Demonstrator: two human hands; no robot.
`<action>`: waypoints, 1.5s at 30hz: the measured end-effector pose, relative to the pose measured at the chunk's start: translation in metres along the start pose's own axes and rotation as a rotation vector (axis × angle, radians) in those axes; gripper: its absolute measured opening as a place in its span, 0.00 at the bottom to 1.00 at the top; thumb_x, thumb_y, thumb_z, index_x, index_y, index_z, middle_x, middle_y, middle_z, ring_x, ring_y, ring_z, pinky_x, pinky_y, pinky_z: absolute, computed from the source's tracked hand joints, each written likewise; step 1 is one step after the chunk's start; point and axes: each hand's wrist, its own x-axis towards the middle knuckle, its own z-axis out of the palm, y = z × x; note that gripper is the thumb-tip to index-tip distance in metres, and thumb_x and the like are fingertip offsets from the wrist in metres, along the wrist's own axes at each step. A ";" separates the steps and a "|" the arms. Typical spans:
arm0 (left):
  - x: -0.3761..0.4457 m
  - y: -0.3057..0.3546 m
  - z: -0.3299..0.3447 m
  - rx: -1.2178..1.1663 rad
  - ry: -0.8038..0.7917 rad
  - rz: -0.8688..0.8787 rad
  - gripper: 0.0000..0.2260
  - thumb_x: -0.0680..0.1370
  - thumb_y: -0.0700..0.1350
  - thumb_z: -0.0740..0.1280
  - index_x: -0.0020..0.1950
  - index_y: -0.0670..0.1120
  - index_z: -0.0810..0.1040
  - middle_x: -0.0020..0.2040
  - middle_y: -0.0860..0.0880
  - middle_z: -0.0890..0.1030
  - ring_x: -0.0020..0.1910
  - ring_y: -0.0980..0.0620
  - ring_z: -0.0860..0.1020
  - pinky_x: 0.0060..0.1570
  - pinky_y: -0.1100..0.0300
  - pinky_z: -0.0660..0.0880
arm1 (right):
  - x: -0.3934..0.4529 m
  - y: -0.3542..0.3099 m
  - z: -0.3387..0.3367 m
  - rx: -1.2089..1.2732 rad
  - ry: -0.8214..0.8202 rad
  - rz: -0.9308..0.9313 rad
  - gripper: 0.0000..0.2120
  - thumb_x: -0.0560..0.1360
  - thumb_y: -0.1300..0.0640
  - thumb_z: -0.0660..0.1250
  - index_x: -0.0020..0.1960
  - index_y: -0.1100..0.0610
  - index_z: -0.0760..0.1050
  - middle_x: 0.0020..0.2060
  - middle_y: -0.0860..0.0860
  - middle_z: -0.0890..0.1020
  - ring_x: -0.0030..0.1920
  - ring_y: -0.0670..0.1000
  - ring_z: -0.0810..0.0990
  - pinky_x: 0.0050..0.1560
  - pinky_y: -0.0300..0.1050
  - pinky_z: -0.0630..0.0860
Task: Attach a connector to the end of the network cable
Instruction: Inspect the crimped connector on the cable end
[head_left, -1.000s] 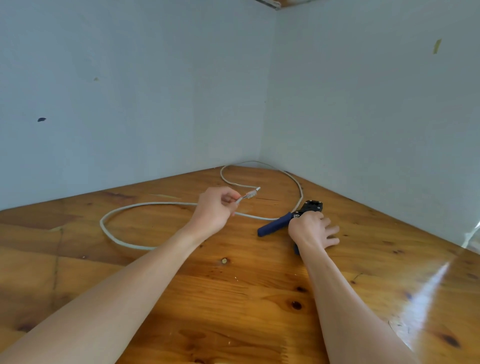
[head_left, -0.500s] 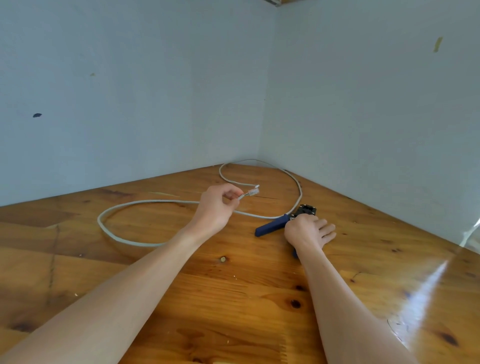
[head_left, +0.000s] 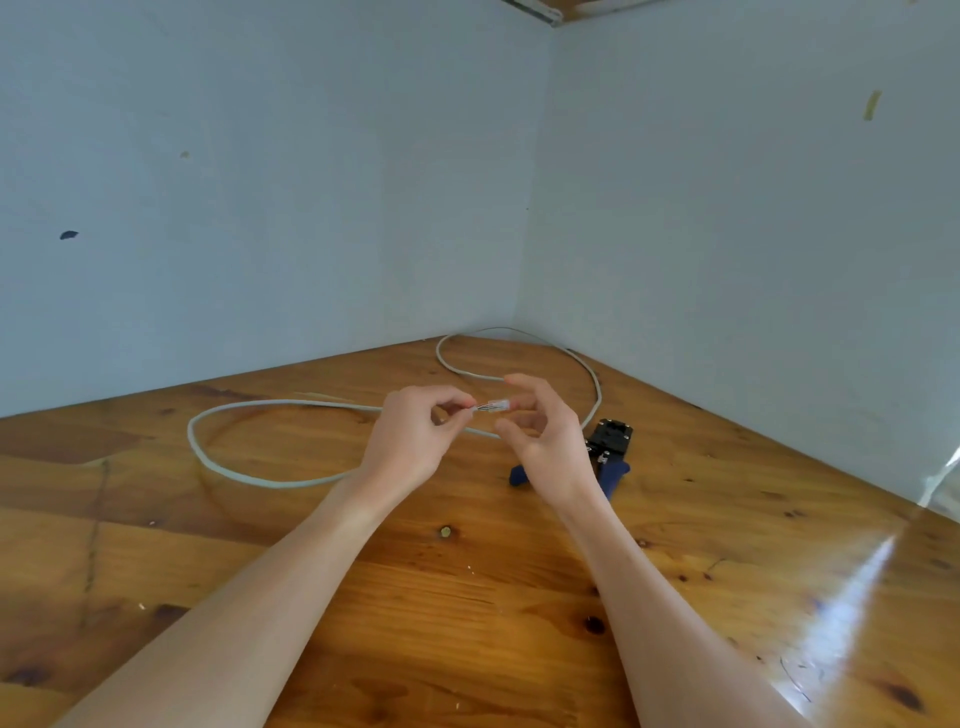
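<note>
A grey network cable (head_left: 249, 475) lies in loops on the wooden table. My left hand (head_left: 415, 441) pinches the cable's stripped end, where coloured wires show. A clear plastic connector (head_left: 498, 405) sits on those wires, just above the table. My right hand (head_left: 545, 436) is raised beside it and its fingertips touch the connector's far end. The other right fingers are loosely curled. A crimping tool (head_left: 612, 447) with blue handles lies on the table behind my right hand, partly hidden by it.
Two pale blue walls (head_left: 311, 208) meet in a corner right behind the table (head_left: 467, 597). The cable's far loop (head_left: 587, 369) reaches into that corner. Bright glare lies on the wood at the right.
My right hand has left the crimping tool and risen to the connector at the cable's end. The tool stays on the table. My left hand keeps its pinch on the cable.
</note>
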 end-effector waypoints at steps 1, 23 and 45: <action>-0.001 0.000 -0.001 0.017 -0.007 0.013 0.07 0.77 0.42 0.72 0.53 0.50 0.86 0.44 0.58 0.84 0.37 0.72 0.75 0.38 0.78 0.68 | 0.000 -0.001 0.001 0.011 0.002 -0.003 0.18 0.78 0.63 0.69 0.63 0.48 0.75 0.50 0.51 0.82 0.50 0.50 0.82 0.49 0.45 0.81; -0.004 0.014 -0.015 0.426 -0.059 0.247 0.08 0.81 0.46 0.67 0.48 0.48 0.86 0.39 0.52 0.80 0.36 0.50 0.77 0.35 0.59 0.66 | -0.003 -0.003 0.011 0.291 0.057 0.159 0.04 0.78 0.65 0.69 0.51 0.61 0.83 0.37 0.56 0.86 0.35 0.51 0.86 0.38 0.38 0.82; -0.002 0.002 -0.014 0.173 -0.082 0.075 0.06 0.78 0.46 0.70 0.52 0.50 0.86 0.45 0.57 0.84 0.39 0.64 0.77 0.42 0.69 0.69 | -0.004 -0.007 0.008 0.476 -0.021 0.203 0.06 0.80 0.63 0.67 0.51 0.58 0.83 0.38 0.55 0.87 0.40 0.54 0.87 0.41 0.42 0.84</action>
